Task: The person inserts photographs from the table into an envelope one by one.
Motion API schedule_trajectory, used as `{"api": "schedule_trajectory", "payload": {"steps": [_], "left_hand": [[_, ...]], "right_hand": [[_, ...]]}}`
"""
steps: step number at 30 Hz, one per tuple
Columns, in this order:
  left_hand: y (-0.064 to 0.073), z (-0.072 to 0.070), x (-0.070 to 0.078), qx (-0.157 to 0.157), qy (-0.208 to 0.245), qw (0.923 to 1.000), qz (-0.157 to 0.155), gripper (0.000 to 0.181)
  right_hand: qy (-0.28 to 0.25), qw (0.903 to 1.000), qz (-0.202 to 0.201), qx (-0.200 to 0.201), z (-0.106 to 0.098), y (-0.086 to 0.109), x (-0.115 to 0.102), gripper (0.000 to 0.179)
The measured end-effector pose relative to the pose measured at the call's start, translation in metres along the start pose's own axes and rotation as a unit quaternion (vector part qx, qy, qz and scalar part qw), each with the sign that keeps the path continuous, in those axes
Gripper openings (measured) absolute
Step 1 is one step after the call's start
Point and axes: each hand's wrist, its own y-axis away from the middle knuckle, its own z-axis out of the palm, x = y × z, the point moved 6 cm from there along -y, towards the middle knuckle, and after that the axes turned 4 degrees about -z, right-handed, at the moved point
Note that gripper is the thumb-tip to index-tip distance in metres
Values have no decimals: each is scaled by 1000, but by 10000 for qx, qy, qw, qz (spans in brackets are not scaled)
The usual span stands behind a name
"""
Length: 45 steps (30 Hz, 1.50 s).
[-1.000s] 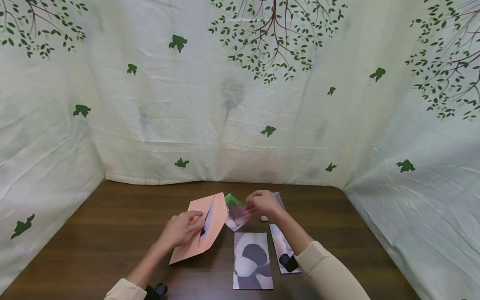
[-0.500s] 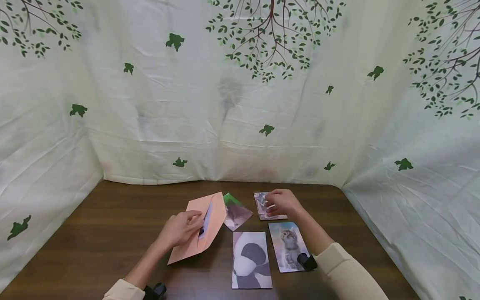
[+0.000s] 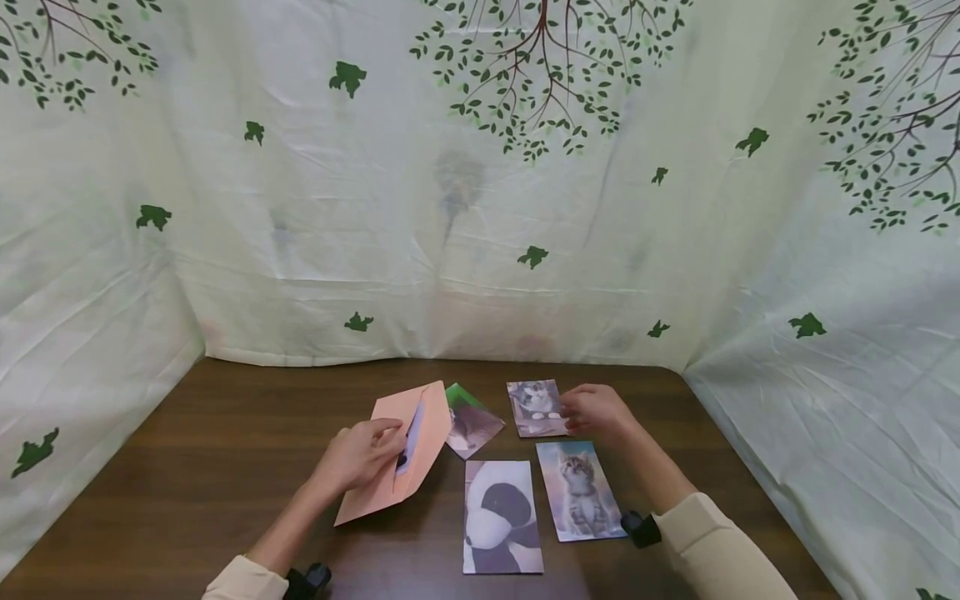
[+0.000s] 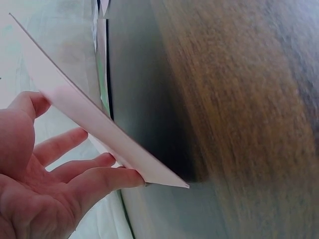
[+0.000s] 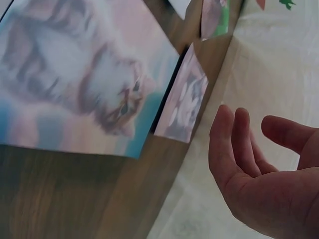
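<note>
My left hand (image 3: 365, 452) grips a peach envelope (image 3: 431, 446) tilted above the table; a pale lilac piece shows in its opening. The left wrist view has the envelope (image 4: 99, 119) nearly edge-on, with the thumb and fingers (image 4: 107, 179) around its side. At the right edge of a small kitten picture card (image 3: 534, 408) hovers my right hand (image 3: 600, 410). In the right wrist view that hand (image 5: 264, 174) has loosely bent fingers with nothing between them. Nearer me lies a larger card with a sitting kitten (image 3: 579, 492).
A grey-and-white picture card (image 3: 502, 517) lies at the front middle of the brown wooden table (image 3: 225, 467). Between the envelope and the small kitten card rests a turned card with a green corner (image 3: 476, 429). A leaf-patterned cloth (image 3: 450, 208) hangs behind the table and along both sides.
My right hand has moved right, from beside the green-cornered card across the small kitten card to its right edge, uncovering both kitten cards. The left hand keeps holding the envelope in place.
</note>
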Motion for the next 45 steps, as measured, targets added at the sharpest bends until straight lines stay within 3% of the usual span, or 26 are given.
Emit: {"api": "schedule_trajectory", "payload": {"steps": [11, 24, 38, 45], "left_hand": [[0, 2, -2, -68, -23, 10000, -10, 43], [-3, -1, 0, -83, -90, 9999, 11, 44], [-5, 2, -3, -166, -29, 9999, -37, 45], [-3, 1, -3, -153, -12, 9999, -47, 45]], "right_hand": [[147, 9997, -18, -194, -16, 6, 15, 43], [339, 9988, 356, 61, -36, 7, 40, 37], [343, 9983, 480, 40, -45, 5, 58, 39], [252, 9964, 806, 29, -46, 2, 68, 39]]}}
